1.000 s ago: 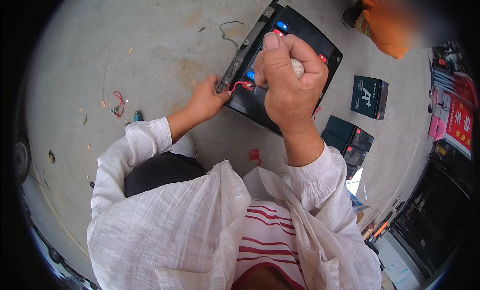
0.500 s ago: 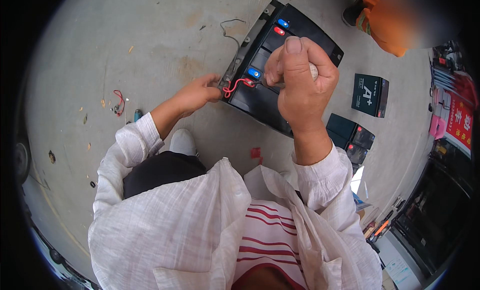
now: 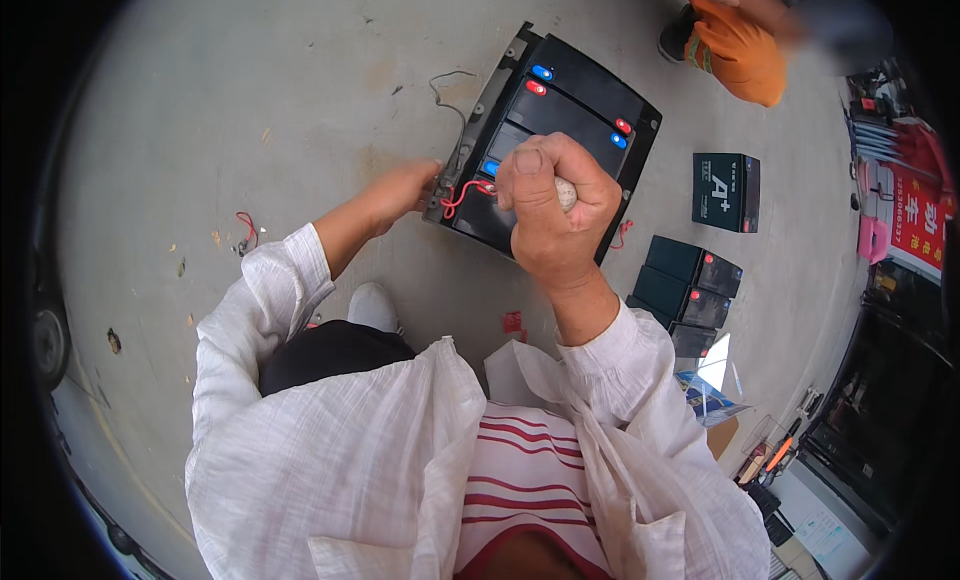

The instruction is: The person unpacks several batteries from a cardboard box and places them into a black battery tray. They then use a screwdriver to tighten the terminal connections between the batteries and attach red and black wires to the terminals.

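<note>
A black battery case lies on the floor before me, holding several black batteries with red and blue terminals. My left hand is closed at the near left rim of the case, its fingertips partly hidden. Over the nearest battery, my right hand is wrapped round a tool with a pale rounded handle end, seemingly a screwdriver. Its tip is hidden under the fist. A red wire runs to the red terminal beside that fist. A dark wire curls out past the left rim.
Several dark green batteries stand to the right, one boxy battery farther off. Another person's orange trouser leg shows at the far right. A red wire scrap and a red piece lie on the floor.
The whole view has shifted, baring the far right terminals of the case. My right fist sits closer to the red terminal. My left hand stays at the rim.
</note>
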Demonstrator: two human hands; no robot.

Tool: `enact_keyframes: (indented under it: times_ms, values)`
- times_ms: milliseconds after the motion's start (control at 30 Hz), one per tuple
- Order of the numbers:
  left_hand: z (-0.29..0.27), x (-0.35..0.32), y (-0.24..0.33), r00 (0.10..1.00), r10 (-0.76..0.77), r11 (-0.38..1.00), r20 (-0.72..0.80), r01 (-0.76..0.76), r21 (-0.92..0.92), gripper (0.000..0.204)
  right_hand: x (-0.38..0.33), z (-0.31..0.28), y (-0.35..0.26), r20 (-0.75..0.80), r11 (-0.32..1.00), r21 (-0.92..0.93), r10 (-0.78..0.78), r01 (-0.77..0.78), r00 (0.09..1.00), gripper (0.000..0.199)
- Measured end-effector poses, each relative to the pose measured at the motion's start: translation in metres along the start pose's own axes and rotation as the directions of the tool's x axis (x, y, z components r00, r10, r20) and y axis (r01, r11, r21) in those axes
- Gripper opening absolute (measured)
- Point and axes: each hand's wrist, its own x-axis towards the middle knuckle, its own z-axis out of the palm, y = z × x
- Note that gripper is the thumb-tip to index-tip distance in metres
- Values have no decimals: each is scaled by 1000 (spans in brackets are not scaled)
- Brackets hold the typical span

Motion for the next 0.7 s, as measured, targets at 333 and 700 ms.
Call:
enact_keyframes:
  times_ms: [333,700]
  values:
    - [2,1,-19,998,5,1000,-59,-5,-3,35,11,-9,4,25,991,119,66,-69,997,38]
    - [-29,76,32,960,-246,964,-135,228,-136,70,7,-14,5,42,985,157,61,-67,997,24]
